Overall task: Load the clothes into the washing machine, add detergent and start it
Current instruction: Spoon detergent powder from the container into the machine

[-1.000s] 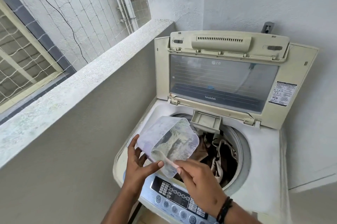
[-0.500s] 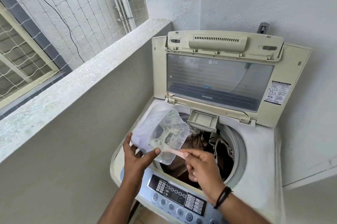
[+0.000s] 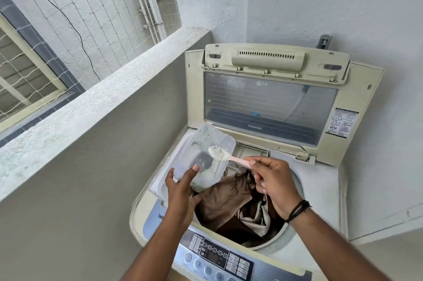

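Observation:
A cream top-loading washing machine (image 3: 325, 193) stands open, its lid (image 3: 270, 102) raised against the wall. Brown and beige clothes (image 3: 231, 200) fill the drum. My left hand (image 3: 183, 191) grips a clear plastic detergent tub (image 3: 201, 152), tilted over the drum's left rim, with whitish powder in its low corner. My right hand (image 3: 272, 180) pinches the handle of a small pink spoon (image 3: 225, 156). The spoon's bowl is heaped with powder and sits just above the tub's mouth.
The control panel (image 3: 219, 257) with buttons runs along the machine's near edge. An open detergent drawer (image 3: 249, 149) sits at the back of the drum opening. A concrete ledge (image 3: 96, 102) with netting borders the left; white walls close the back and right.
My right hand has lifted the spoon out of the tub with a heap of powder on it. The tub has tipped more upright in my left hand.

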{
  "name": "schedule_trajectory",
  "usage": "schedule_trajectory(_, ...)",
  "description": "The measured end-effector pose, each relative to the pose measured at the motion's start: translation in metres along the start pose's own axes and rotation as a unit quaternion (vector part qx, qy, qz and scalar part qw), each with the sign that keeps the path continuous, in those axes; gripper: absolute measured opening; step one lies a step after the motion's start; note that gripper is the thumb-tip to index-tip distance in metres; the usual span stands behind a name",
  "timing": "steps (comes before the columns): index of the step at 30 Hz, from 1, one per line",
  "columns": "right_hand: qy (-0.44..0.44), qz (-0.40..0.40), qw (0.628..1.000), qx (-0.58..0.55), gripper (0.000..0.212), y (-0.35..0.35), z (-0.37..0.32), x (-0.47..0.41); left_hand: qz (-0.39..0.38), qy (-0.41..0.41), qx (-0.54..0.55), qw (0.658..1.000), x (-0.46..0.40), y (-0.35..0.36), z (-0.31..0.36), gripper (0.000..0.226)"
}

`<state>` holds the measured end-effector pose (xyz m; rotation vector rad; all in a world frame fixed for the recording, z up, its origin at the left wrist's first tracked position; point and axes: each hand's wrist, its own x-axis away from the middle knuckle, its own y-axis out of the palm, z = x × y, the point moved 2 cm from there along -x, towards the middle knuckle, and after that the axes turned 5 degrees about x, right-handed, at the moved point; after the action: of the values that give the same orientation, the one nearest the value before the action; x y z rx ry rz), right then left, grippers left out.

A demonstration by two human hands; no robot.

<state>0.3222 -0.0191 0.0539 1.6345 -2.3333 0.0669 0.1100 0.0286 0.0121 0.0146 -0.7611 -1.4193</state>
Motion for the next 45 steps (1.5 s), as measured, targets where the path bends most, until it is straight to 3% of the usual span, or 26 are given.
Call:
schedule_trajectory(7, -0.003, 0.015, 1.000, -0.017, 0.019, -0.022, -0.001, -0.019, 0.020, -0.045, -0.003, 0.999, -0.014, 0.013, -0.011, 0.125)
schedule_trajectory(11, -0.022, 0.042, 0.999, -0.014, 0.019, -0.043, -0.003, -0.034, 0.047, -0.063, 0.015, 0.997, -0.022, 0.006, -0.015, 0.121)
schedule_trajectory(16, -0.037, 0.101, 0.987, 0.119, 0.017, -0.073, 0.019, -0.062, 0.050, -0.094, 0.036, 0.994, -0.020, -0.003, -0.018, 0.102)
schedule_trajectory(21, -0.068, 0.096, 0.938, 0.325, 0.017, -0.080, 0.049, -0.076, 0.005, -0.095, 0.040, 0.995, -0.008, -0.010, -0.018, 0.094)
schedule_trajectory(25, -0.100, 0.066, 0.894, 0.432, 0.029, -0.070, 0.062, -0.069, -0.032, -0.084, 0.039, 0.995, 0.001, -0.025, -0.019, 0.111)
schedule_trajectory(29, -0.167, 0.040, 0.819, 0.547, 0.038, -0.063, 0.071, -0.062, -0.053, -0.064, 0.051, 0.995, 0.010, -0.040, -0.020, 0.108)
schedule_trajectory(32, -0.166, 0.014, 0.772, 0.613, 0.044, -0.061, 0.080, -0.061, -0.040, -0.062, 0.062, 0.995, 0.013, -0.046, -0.018, 0.109)
schedule_trajectory(35, -0.161, 0.020, 0.758, 0.631, 0.047, -0.061, 0.084, -0.061, -0.019, -0.056, 0.075, 0.995, 0.015, -0.048, -0.016, 0.102)
schedule_trajectory(39, -0.162, 0.029, 0.756, 0.633, 0.049, -0.063, 0.089, -0.063, -0.003, -0.051, 0.086, 0.995, 0.019, -0.048, -0.013, 0.119)
schedule_trajectory(45, -0.189, 0.044, 0.755, 0.626, 0.051, -0.067, 0.093, -0.065, 0.015, -0.038, 0.091, 0.995, 0.026, -0.050, -0.013, 0.124)
